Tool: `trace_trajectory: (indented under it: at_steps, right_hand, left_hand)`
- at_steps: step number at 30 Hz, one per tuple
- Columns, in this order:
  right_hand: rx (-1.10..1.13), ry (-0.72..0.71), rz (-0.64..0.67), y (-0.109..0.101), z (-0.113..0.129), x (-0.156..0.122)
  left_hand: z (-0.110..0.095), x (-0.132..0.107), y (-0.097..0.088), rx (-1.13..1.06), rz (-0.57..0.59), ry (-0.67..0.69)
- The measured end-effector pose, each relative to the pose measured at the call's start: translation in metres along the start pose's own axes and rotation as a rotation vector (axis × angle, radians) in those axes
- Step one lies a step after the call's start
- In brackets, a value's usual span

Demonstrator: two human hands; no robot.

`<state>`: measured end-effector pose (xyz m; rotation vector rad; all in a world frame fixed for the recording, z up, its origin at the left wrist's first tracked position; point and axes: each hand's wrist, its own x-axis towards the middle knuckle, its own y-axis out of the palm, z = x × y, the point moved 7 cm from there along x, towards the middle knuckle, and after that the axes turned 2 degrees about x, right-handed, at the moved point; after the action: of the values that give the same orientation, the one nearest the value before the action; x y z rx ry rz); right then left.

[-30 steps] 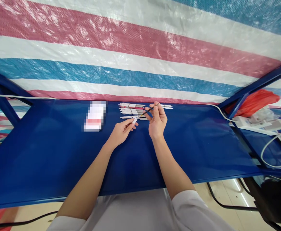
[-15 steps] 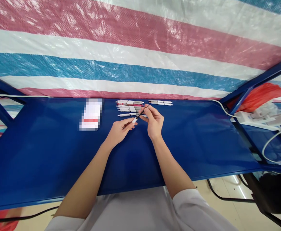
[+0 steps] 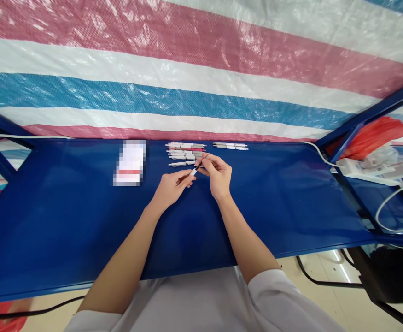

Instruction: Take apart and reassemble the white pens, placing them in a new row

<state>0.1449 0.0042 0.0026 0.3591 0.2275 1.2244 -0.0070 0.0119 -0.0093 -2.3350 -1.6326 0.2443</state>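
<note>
Above the middle of the blue table, my left hand (image 3: pixel 169 189) pinches a short white pen barrel (image 3: pixel 193 172). A thin dark pen refill (image 3: pixel 199 165) runs in line with it, its lower end at the barrel's upper opening. My right hand (image 3: pixel 220 179) is closed on the refill's upper end, with thumb and fingers hiding part of it. Several white and grey pens (image 3: pixel 180 154), one with a red section, lie in a group just beyond my hands. Two more pens (image 3: pixel 229 146) lie to the right of that group.
A blurred white rectangular item (image 3: pixel 130 161) lies on the blue table (image 3: pixel 284 198) to the left. Striped sheeting (image 3: pixel 187 101) hangs behind. At the right stand blue frame bars, a red bag (image 3: pixel 377 140) and white cables (image 3: pixel 381 212). A black chair (image 3: pixel 391 276) is at lower right.
My right hand has moved slightly down and left toward my left hand. Less of the dark refill shows between them, as it has slid further into the white barrel.
</note>
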Motion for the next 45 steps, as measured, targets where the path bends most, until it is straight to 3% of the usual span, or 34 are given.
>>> trace_trajectory:
  at_steps: [10,27,35,37,39,45]
  right_hand:
    - [0.002,0.020,-0.019,-0.005,-0.004,0.001]
    - [-0.049,0.012,-0.063,-0.001,-0.003,-0.001]
    - [-0.191,0.094,0.051,-0.002,-0.005,0.005]
    - [-0.262,0.088,0.080,-0.006,-0.002,0.008]
    - [-0.420,-0.007,0.102,-0.012,0.008,0.013]
    - [-1.240,-0.448,0.317,-0.008,0.032,0.011]
  left_hand:
    - [-0.010,-0.002,0.003,0.001,0.087,-0.004]
    - [-0.004,0.000,0.000,-0.003,-0.025,0.043]
    - [-0.003,0.002,-0.009,-0.044,-0.020,0.008]
    - [-0.003,0.002,-0.014,-0.064,-0.030,-0.002]
    - [-0.002,0.002,-0.018,-0.100,-0.049,-0.023]
    - [0.000,0.003,-0.022,-0.176,-0.071,-0.061]
